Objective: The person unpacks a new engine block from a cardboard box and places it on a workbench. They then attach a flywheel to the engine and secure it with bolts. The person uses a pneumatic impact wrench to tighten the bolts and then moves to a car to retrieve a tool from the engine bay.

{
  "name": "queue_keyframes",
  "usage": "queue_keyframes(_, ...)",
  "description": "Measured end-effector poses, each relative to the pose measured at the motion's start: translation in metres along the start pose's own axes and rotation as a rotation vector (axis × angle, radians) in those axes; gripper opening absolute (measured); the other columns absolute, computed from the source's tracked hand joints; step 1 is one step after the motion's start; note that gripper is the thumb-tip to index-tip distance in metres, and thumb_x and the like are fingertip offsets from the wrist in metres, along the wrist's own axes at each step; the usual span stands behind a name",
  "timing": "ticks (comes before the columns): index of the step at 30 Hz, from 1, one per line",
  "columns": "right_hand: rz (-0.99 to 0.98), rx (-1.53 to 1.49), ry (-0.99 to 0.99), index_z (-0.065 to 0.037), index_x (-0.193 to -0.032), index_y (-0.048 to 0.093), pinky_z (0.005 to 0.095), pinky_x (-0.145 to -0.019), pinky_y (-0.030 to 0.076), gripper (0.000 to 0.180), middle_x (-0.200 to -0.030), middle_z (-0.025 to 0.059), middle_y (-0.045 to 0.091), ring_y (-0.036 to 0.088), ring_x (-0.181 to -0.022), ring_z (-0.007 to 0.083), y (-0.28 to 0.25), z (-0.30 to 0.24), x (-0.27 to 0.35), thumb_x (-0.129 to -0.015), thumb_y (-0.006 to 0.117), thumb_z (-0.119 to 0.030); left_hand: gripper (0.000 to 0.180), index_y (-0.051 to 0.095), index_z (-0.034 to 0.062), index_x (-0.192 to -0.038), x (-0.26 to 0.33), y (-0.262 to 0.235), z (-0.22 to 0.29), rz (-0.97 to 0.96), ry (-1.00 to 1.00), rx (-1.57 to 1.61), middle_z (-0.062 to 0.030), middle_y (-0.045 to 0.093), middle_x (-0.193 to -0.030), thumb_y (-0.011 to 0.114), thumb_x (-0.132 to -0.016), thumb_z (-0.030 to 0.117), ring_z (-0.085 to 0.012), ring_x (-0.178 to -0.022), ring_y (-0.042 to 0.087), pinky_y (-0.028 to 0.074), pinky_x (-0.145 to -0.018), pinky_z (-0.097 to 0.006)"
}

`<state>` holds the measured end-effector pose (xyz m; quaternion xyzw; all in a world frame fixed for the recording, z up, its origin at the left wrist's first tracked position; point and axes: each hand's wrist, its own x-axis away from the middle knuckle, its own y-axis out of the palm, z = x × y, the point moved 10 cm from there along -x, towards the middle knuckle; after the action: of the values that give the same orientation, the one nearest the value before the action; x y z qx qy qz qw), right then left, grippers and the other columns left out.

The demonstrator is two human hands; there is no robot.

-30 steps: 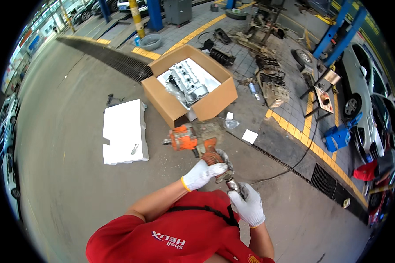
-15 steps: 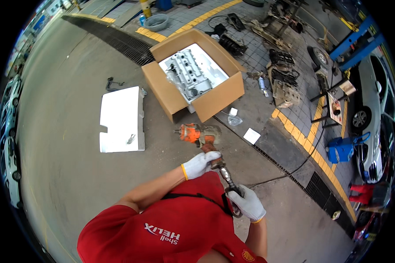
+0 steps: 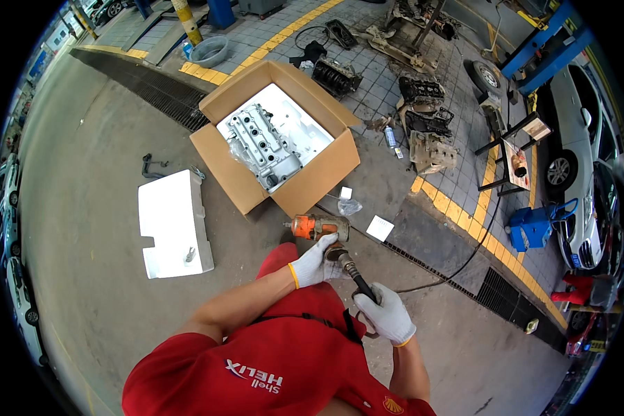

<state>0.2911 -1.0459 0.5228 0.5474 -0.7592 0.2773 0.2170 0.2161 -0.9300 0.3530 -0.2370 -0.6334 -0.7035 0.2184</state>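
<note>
An orange and grey impact wrench (image 3: 319, 227) is in the grip of my left hand (image 3: 315, 265), in a white knit glove with a yellow cuff. Its nose points left, and the fingers wrap round its handle. From the handle's lower end a metal fitting (image 3: 347, 263) leads to a black air hose (image 3: 362, 286). My right hand (image 3: 387, 315), gloved the same way, is closed round that hose just below the fitting. Beyond the wrench, an open cardboard box (image 3: 319, 182) contains a silver engine with a valve cover (image 3: 260, 139) on white foam.
White foam packing (image 3: 173, 222) lies left of the box. A small plastic bag (image 3: 349, 206) and white card (image 3: 380, 228) are on the floor. The hose trails right across a drain grate (image 3: 507, 295). Used engine parts (image 3: 423, 114) lie farther off, near a blue toolbox (image 3: 529, 229).
The wrench is now more level and closer to my body, and its handle shows less. My right hand has shifted slightly up, with more black hose visible above it. My view has shifted.
</note>
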Motion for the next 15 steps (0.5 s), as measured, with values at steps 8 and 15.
queue_keyframes(8,0.116,0.034,-0.013,-0.006,-0.088,0.062,0.0255,-0.053,0.036,0.024,-0.070,-0.0044,0.054,0.047,-0.060,0.0041,-0.035,-0.091,-0.146,-0.102,0.069,-0.024,0.070,0.064,0.0123,-0.131,-0.089,0.000,0.086,0.092,-0.191,0.043,-0.0197,0.072,-0.127,0.058,-0.099,0.075,-0.0376,-0.117,0.069,0.050,-0.111,-0.060)
queue_keyframes(15,0.107,0.413,-0.026,0.003,-0.095,0.069,0.0430,-0.069,0.050,0.045,-0.077,0.0215,0.065,0.065,-0.071,0.0281,-0.057,-0.130,-0.334,-0.099,0.071,-0.042,0.067,0.060,0.0001,-0.137,-0.059,-0.141,0.249,0.279,0.124,-0.479,-0.0213,0.074,-0.121,0.058,-0.107,0.059,-0.0329,-0.106,0.074,0.060,-0.096,-0.046)
